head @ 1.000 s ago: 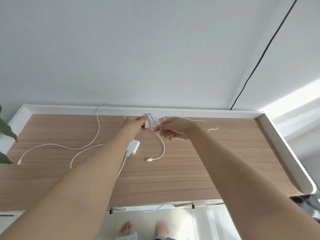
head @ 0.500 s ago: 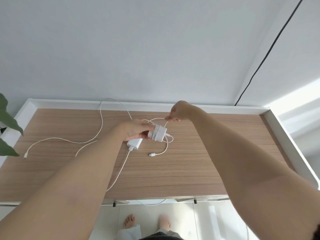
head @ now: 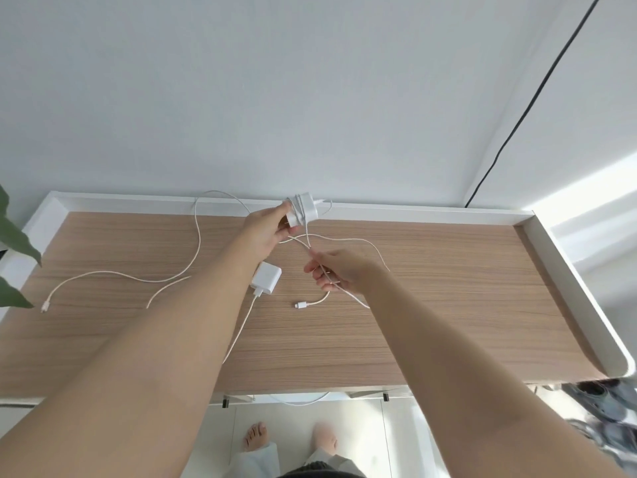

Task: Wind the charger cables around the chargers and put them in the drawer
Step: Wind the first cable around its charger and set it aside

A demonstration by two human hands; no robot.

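My left hand (head: 267, 231) holds a white charger (head: 303, 211) up near the back rim, with a few turns of white cable around it. My right hand (head: 339, 274) pinches that charger's cable (head: 348, 240) a little nearer to me. The cable's free end with its plug (head: 300, 304) lies on the wooden desk top (head: 431, 305). A second white charger (head: 265, 278) lies flat on the desk under my left forearm. Its cable (head: 238, 334) runs toward the front edge. A third loose cable (head: 196, 243) loops across the left side. No drawer is in view.
A raised white rim (head: 565, 270) borders the desk at the back and both sides. Green plant leaves (head: 13, 243) reach in at the left edge. A black wire (head: 524, 112) runs down the wall at the right. Shoes (head: 599, 401) lie on the floor, right. My bare feet (head: 255, 436) stand below the front edge.
My left hand has lifted the charger toward the back rim. My right hand has come down from above the charger toward me, pulling the cable taut below it.
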